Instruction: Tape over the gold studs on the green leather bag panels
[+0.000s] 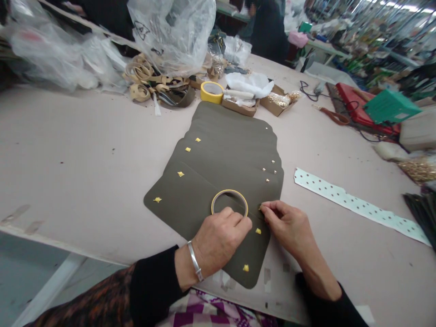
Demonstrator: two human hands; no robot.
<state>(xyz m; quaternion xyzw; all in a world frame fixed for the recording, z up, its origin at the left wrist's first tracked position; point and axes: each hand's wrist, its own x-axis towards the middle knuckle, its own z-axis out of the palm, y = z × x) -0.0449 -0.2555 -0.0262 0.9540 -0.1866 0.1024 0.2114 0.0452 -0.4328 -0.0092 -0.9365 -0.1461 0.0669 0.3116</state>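
A dark olive, flat shaped panel point(231, 141) lies on the table in front of me. My left hand point(223, 243) is closed around a thin roll of yellow tape point(230, 191) over the panel's lower middle. At the panel's right edge, my right hand point(288, 222) pinches a small piece of yellow tape point(260, 208) against or just above the surface. Small yellow tape pieces, such as this one point(157, 200), stick along the panel's left and lower right sides. Several metal studs point(267, 180) dot its upper right.
Beyond the panel stand a thicker yellow tape roll point(211, 92), a box of gold hardware point(279, 101) and coiled straps point(170, 91). A dotted pale strip point(357, 204) lies at right, near a green box point(391, 106). Plastic bags point(173, 36) fill the back; a person in dark clothing point(267, 32) is beyond.
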